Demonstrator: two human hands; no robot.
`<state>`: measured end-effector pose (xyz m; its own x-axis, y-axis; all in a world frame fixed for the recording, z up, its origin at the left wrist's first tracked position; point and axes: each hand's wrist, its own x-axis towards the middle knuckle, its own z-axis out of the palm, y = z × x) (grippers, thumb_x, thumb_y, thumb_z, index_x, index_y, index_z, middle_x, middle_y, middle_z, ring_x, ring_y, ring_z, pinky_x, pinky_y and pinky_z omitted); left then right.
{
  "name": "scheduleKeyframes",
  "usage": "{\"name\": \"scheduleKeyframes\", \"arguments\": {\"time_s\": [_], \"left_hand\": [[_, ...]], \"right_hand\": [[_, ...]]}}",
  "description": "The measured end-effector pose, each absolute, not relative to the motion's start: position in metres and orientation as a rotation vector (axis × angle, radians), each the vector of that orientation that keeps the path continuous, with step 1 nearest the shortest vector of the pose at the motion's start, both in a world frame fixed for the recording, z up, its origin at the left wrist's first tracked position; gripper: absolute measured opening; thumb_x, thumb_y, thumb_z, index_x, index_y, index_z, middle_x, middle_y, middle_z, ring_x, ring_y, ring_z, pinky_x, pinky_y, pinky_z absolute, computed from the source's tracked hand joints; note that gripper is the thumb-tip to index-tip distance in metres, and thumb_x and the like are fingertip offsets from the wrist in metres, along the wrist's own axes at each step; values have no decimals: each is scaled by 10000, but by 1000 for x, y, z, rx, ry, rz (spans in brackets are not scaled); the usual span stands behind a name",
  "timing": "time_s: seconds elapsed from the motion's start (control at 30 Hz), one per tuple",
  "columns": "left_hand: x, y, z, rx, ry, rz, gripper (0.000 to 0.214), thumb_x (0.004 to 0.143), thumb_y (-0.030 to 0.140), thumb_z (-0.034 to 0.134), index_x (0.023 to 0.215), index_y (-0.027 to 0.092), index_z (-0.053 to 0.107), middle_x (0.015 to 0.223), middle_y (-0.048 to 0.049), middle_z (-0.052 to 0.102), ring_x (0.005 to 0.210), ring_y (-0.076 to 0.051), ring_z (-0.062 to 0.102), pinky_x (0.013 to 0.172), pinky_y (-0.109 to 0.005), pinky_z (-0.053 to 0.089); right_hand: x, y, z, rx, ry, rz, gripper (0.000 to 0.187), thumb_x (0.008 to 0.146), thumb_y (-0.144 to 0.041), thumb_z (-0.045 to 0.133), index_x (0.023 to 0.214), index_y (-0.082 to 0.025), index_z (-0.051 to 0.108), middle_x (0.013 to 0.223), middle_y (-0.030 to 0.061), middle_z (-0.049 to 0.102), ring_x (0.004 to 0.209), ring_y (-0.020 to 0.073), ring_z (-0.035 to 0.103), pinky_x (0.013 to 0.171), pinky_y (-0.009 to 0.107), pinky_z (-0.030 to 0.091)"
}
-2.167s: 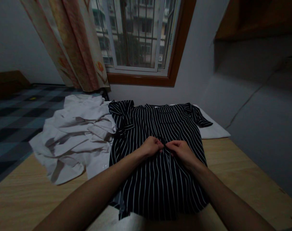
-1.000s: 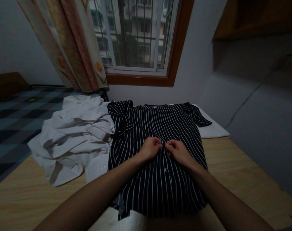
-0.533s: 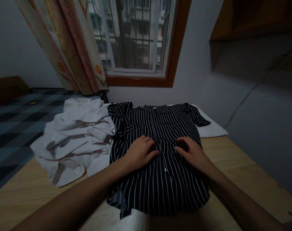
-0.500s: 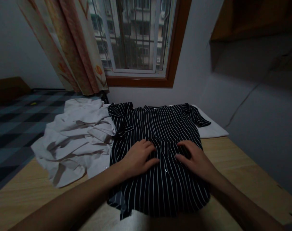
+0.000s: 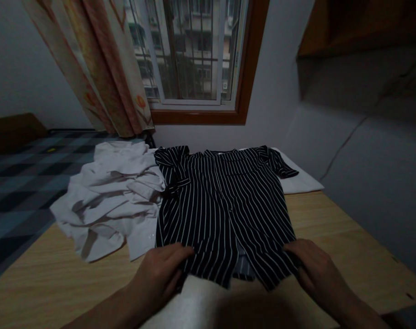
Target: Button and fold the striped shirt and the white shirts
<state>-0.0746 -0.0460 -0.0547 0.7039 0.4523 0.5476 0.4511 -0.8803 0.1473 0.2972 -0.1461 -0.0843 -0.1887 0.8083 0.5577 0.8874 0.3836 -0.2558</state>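
Observation:
A black shirt with white stripes (image 5: 225, 196) lies spread on the wooden table, collar towards the window, short sleeves out to both sides. At its lower left corner, my left hand (image 5: 163, 269) is closed on the hem, thumb on top of the cloth. My right hand (image 5: 314, 265) pinches the hem's lower right corner in the same way. Between the hands the front parts near the hem, and a bit of the inside back shows through the gap. The fingertips under the cloth are hidden.
A crumpled white garment (image 5: 115, 196) lies left of the shirt, touching its sleeve. Flat white cloth (image 5: 300, 176) shows under the right sleeve. The wooden table (image 5: 334, 233) meets a wall on the right. A checked bed (image 5: 19, 183) stands at left; a curtain (image 5: 105, 68) hangs beside the window.
Both hands have moved from the middle of the shirt down and outward to its lower corners and taken hold of the hem. The front now parts at the bottom.

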Motion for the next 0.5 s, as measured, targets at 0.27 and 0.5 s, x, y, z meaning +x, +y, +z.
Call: {"name": "scheduleKeyframes", "arguments": {"time_s": [0.27,0.5], "left_hand": [[-81,-65,-11,2923,735,720,263,887,197,378,730,218,589,604,-10,606,516,-135,543,513,-252,420],[-76,-77,-40,3210,819,361,388,807,71,434,1133,208,593,897,-66,667,787,-197,589,708,-318,462]], "right_hand": [[288,-145,-51,-1666,-1748,-173,275,730,-216,435,882,-238,662,800,71,708,702,227,659,610,327,519],[281,-146,-89,-1661,-2064,-287,471,633,-107,467,1062,-178,649,1007,132,665,931,301,604,812,488,498]]}}
